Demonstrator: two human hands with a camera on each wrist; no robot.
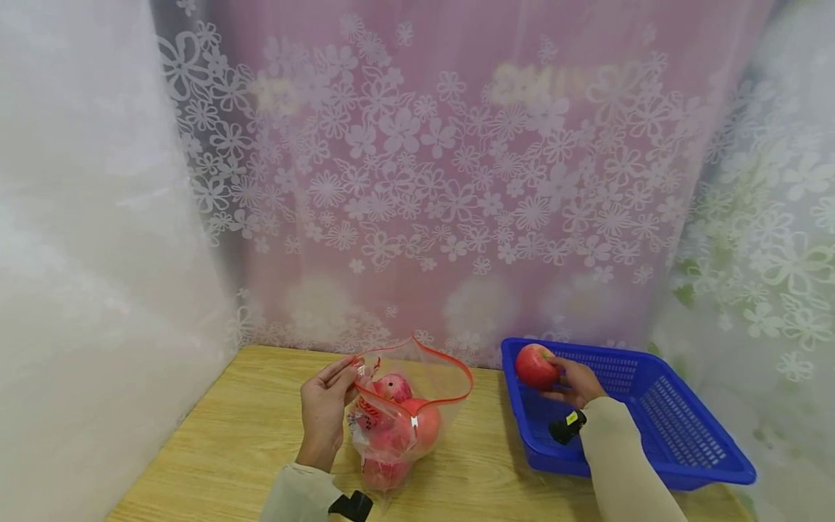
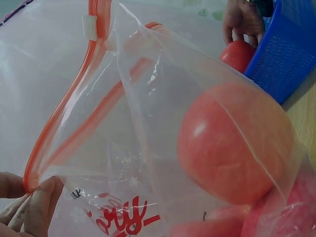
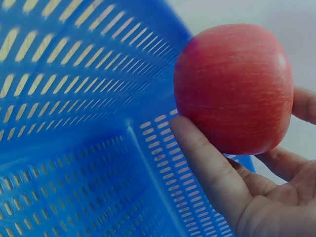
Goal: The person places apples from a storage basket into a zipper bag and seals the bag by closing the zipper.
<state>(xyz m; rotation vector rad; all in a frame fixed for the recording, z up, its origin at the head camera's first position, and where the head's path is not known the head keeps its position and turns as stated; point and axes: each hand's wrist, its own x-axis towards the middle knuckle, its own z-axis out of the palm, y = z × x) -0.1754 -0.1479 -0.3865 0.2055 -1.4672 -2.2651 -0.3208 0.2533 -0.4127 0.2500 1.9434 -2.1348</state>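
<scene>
My left hand (image 1: 325, 406) pinches the red-edged rim of a clear zip bag (image 2: 143, 113) at its left corner. The bag's mouth gapes wide, and its white slider (image 2: 89, 28) shows in the left wrist view. Several apples (image 2: 232, 143) lie inside the bag, seen through the plastic. On the right, my right hand (image 1: 575, 384) holds a red apple (image 3: 234, 89) between thumb and fingers. That apple is over the left part of a blue plastic basket (image 1: 535, 457), near its back left corner.
Bag and basket both stand on a light wooden table (image 1: 222, 435), the bag left of the basket. Behind the table hangs a pink curtain with white flowers (image 1: 404, 181). Pale sheeting (image 1: 85, 254) hangs along the left side, and flowered sheeting (image 1: 770, 290) along the right.
</scene>
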